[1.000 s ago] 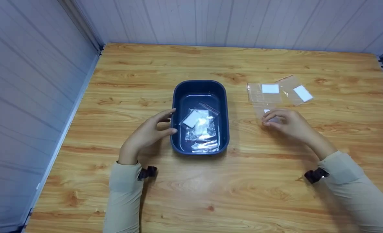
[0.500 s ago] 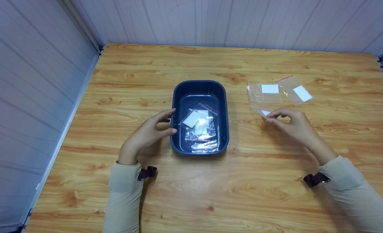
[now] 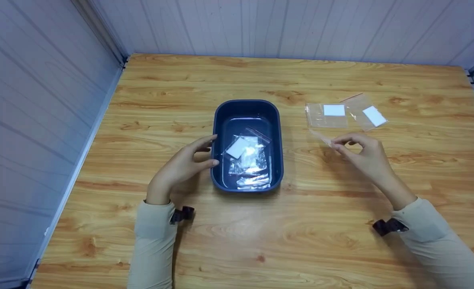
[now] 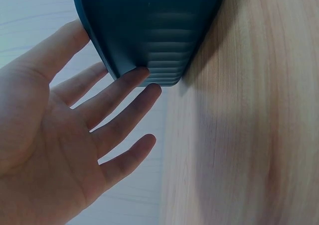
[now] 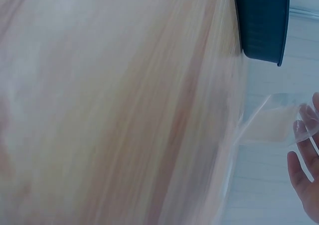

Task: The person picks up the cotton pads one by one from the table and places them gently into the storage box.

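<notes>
A dark blue rectangular bin (image 3: 248, 105) stands mid-table. My left hand (image 3: 183, 164) rests at its left side, the thumb and index finger at the rim and the other fingers loosely extended, as the left wrist view shows (image 4: 65, 135). Inside the bin lie several clear zip-lock bags (image 3: 248, 158), one with a white label on top. Right of the bin, my right hand (image 3: 363, 156) pinches the edge of a clear zip-lock bag (image 3: 320, 137), tilted up off the table. The right wrist view shows that bag (image 5: 269, 123) hanging from the fingers (image 5: 299, 172).
Two more zip-lock bags with white labels, one on the left (image 3: 327, 115) and one on the right (image 3: 367, 113), lie flat beyond my right hand. The wood-grain table (image 3: 237, 241) meets pale panelled walls (image 3: 261, 28) at the back and left.
My right hand has drawn up the near edge of the zip-lock bag, which now stands edge-on with its label no longer showing in the head view. My left hand and the bin have stayed put.
</notes>
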